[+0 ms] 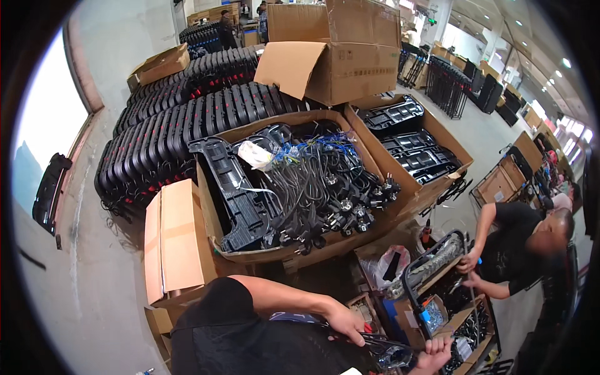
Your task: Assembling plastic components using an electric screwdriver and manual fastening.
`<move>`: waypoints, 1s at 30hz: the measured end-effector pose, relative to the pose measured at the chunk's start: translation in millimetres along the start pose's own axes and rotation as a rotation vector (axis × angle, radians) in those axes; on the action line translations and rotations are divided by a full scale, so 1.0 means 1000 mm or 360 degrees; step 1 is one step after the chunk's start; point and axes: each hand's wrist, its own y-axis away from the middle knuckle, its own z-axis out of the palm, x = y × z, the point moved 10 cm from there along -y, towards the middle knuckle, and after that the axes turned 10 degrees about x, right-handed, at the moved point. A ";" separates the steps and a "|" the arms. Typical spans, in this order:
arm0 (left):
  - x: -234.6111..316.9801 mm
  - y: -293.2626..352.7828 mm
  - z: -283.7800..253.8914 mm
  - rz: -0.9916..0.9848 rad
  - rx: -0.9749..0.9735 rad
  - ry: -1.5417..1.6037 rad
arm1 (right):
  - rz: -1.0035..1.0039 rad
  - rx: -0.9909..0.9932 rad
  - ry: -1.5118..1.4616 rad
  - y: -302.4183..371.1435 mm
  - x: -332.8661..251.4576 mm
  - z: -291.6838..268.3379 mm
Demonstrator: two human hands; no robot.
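Note:
My left hand (347, 322) is closed at the lower middle, with thin black cables (381, 340) running out from its fingers toward the right. A small red piece (367, 327) shows beside its fingers; I cannot make out what it belongs to. My right hand (434, 356) is curled near the lower edge, at the other end of those cables. What sits inside its fingers is hidden. Just beyond the hands lies a parts box (434, 314) with small metal pieces. A large carton (294, 255) farther off holds power cords (312, 187) with plugs and black plastic housings (234, 197).
Across the workbench at right, a co-worker (522, 244) grips a black tubular frame (412, 281). Another carton (431, 181) holds black moulded parts. A closed carton (178, 240) stands at left. Rows of black units (169, 137) fill the floor behind, near a large open box (359, 69).

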 end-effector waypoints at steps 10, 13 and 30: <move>-0.011 0.010 0.001 0.0117 -0.0088 -0.0392 | -0.0349 0.0471 0.0171 0.065 -0.083 -0.057; 0.041 0.017 0.016 0.0500 0.0018 -0.0636 | -0.0416 0.0651 0.0234 0.085 -0.100 -0.045; 0.103 -0.039 0.025 0.0516 0.0614 -0.0920 | -0.0049 -0.0114 0.0793 0.092 0.029 0.025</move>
